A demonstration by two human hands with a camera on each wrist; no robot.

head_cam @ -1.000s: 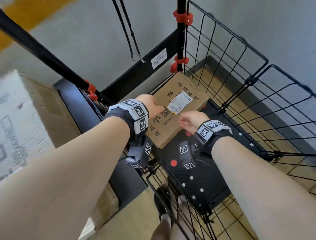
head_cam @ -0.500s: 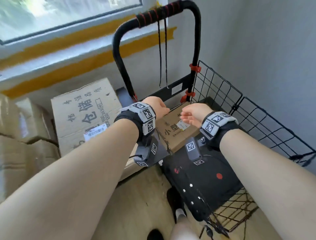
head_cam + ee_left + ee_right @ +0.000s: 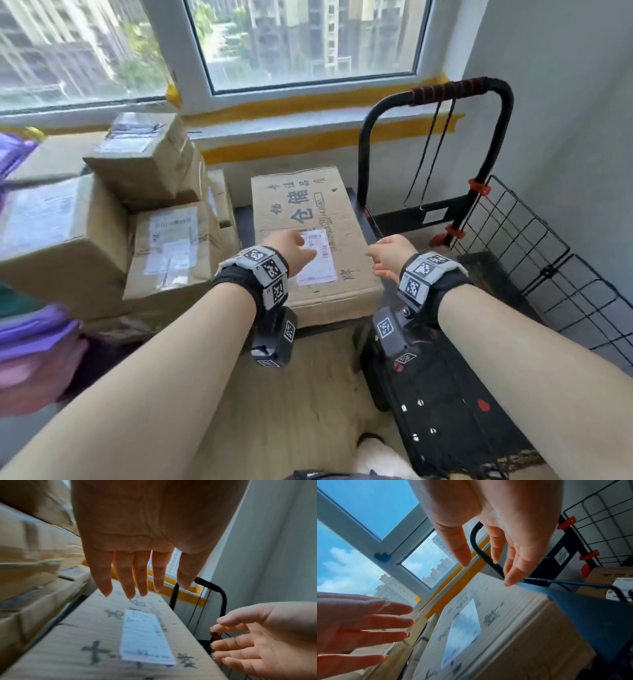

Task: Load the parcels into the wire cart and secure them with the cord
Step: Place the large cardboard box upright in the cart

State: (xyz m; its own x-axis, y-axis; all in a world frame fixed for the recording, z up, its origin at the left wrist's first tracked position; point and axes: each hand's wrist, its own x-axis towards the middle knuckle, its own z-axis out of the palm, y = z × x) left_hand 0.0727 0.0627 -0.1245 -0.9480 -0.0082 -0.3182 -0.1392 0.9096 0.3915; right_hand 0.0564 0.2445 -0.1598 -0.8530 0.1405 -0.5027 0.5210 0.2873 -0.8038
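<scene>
A large flat cardboard parcel (image 3: pixel 318 202) with a white label (image 3: pixel 317 260) lies just left of the black wire cart (image 3: pixel 534 260). My left hand (image 3: pixel 301 251) hovers over the label with straight, spread fingers (image 3: pixel 130 574) and holds nothing. My right hand (image 3: pixel 380 260) is open beside the parcel's right edge, its fingers (image 3: pixel 513 561) loose and apart. A thin black cord (image 3: pixel 430 154) hangs in two strands from the cart handle (image 3: pixel 445 90). In the right wrist view a smaller labelled parcel (image 3: pixel 607 577) sits inside the cart.
Several taped cardboard parcels (image 3: pixel 161 222) are stacked to the left under the window (image 3: pixel 301 41). Purple and pink bags (image 3: pixel 30 342) lie at the far left. The cart's dark base (image 3: pixel 445 411) is below my right arm, against the grey wall (image 3: pixel 565 102).
Both hands have let go of the small parcel in the cart. They have moved left to the large flat parcel, and my view has swung up and left with them.
</scene>
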